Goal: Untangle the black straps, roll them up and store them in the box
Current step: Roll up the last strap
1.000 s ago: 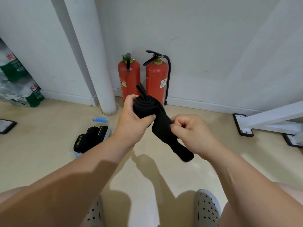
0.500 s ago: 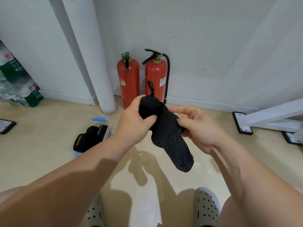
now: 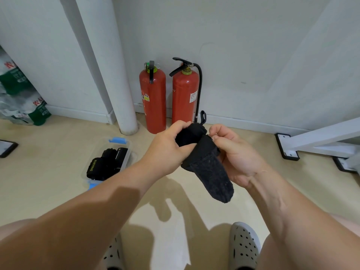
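Two hands on one black strap (image 3: 210,172): our left hand (image 3: 167,151) curls round the rolled end, right hand (image 3: 237,158) pinches just beside it, tail hanging below, so we judge rolling half done; next we wind in the tail, then reach the box (image 3: 130,151) down-left.

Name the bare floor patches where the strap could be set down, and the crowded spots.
Bare floor: between the box and the white frame foot; also left of the box. Crowded: the wall base by the pillar and extinguishers; the box, holding rolled straps.
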